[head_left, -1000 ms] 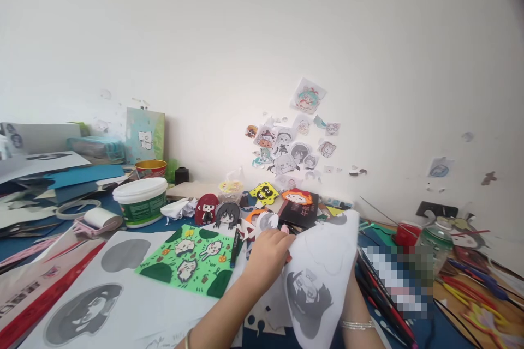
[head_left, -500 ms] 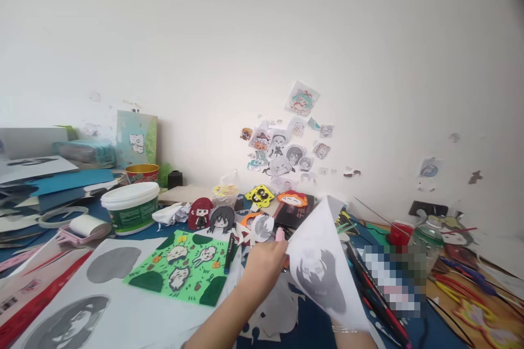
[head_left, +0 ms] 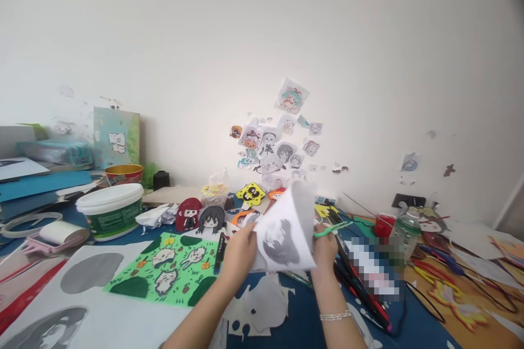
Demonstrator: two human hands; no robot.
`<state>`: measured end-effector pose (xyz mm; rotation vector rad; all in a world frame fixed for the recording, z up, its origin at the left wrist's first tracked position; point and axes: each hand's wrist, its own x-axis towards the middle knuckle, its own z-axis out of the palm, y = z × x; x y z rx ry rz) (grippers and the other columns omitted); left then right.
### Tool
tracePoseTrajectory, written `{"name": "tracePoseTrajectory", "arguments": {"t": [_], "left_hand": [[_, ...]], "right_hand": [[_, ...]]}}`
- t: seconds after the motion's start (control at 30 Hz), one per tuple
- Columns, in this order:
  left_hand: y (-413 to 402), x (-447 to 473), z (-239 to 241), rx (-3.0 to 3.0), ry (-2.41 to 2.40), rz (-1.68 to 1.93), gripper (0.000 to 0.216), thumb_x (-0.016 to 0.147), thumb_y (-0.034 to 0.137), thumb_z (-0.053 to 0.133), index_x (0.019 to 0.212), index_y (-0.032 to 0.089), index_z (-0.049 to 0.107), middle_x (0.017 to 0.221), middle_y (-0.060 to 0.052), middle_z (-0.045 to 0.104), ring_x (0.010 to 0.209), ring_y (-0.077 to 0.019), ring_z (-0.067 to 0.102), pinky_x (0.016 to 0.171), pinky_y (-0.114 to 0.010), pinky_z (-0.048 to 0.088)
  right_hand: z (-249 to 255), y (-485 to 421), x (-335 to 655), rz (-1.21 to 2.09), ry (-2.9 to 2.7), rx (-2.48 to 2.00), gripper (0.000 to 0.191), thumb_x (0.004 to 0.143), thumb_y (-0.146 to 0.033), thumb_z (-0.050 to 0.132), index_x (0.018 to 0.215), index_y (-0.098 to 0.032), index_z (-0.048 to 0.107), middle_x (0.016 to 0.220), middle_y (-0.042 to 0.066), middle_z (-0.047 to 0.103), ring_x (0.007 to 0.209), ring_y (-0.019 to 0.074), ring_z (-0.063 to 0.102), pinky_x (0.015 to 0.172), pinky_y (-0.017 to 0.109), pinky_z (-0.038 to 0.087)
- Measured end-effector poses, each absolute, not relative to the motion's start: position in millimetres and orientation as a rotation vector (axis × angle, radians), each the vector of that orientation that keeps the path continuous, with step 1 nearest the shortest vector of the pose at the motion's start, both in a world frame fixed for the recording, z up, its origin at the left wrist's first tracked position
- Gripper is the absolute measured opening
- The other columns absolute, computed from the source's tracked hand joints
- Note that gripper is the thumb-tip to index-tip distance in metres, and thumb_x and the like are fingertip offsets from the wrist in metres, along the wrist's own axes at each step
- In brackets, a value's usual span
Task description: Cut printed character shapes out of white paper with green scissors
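My left hand [head_left: 241, 242] pinches the left edge of a curled white sheet of paper [head_left: 303, 218] that carries a grey-and-black printed cartoon figure. At the sheet's right side is my right hand [head_left: 326, 251], its fingers closed around green scissors [head_left: 336, 228]; their blades are hard to make out. Part of that hand is hidden by the paper, and the sheet is smeared by motion. Below it, a cut-out paper scrap [head_left: 266, 302] lies on the blue table cover [head_left: 303, 313]. Left of my left hand lies a green decorated card [head_left: 139, 278].
A white-lidded green tub [head_left: 110, 212] stands at the left, near a roll of white tape [head_left: 65, 233]. Several pens [head_left: 364, 289] and a clear jar [head_left: 407, 229] are on the right. Paper cartoon cut-outs [head_left: 270, 163] cover part of the wall.
The sheet has swung left and curled over. My right hand, mostly behind the paper before, now shows at its right side with the green scissors. The view has turned slightly right.
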<state>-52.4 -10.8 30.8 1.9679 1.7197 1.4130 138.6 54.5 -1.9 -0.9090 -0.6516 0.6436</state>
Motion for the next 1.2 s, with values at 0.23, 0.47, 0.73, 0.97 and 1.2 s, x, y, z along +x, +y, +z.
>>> {"name": "tracePoseTrajectory", "arguments": {"t": [0.23,0.47,0.73,0.97,1.2], "left_hand": [[11,-82,28,1.451,1.565,1.660,0.039,0.078,0.038,0.044,0.098,0.009,0.061,0.093,-0.012,0.068,0.083,-0.0265,0.062,0.069,-0.034,0.048],[6,-90,31,1.529,1.614,1.708,0.041,0.080,0.039,0.040,0.104,0.014,0.061,0.102,-0.009,0.066,0.095,-0.0294,0.058,0.078,-0.038,0.047],[7,-94,20,2.498,1.676,1.704,0.042,0.084,0.016,0.033,0.123,0.021,0.048,0.130,-0.008,0.047,0.114,-0.0244,0.046,0.093,-0.040,0.039],[17,-87,10,2.990,1.525,1.285,0.045,0.084,0.010,0.035,0.125,0.026,0.044,0.131,-0.008,0.045,0.119,-0.0243,0.041,0.093,-0.043,0.037],[18,-92,17,2.280,1.862,1.160,0.058,0.075,0.023,0.050,0.130,0.017,0.035,0.124,-0.015,0.051,0.110,-0.0302,0.049,0.085,-0.044,0.042]], "right_hand": [[13,45,129,0.596,-0.704,-0.918,0.034,0.065,-0.033,0.063,0.095,-0.018,0.057,0.090,0.005,0.063,0.084,0.0196,0.058,0.068,0.027,0.045],[21,29,111,0.658,-0.935,-0.960,0.038,0.064,-0.040,0.064,0.092,-0.016,0.057,0.083,0.005,0.062,0.078,0.0200,0.057,0.064,0.027,0.044],[36,7,99,1.211,-1.042,-0.445,0.034,0.074,-0.047,0.056,0.095,-0.020,0.054,0.091,0.006,0.064,0.085,0.0212,0.059,0.070,0.033,0.048],[18,25,102,1.139,-1.016,-0.718,0.046,0.062,-0.024,0.069,0.105,-0.017,0.053,0.097,0.008,0.065,0.084,0.0249,0.062,0.072,0.036,0.049],[22,29,110,1.155,-0.939,-0.517,0.050,0.063,-0.022,0.068,0.110,-0.019,0.051,0.098,0.006,0.066,0.086,0.0247,0.062,0.077,0.039,0.048]]}}
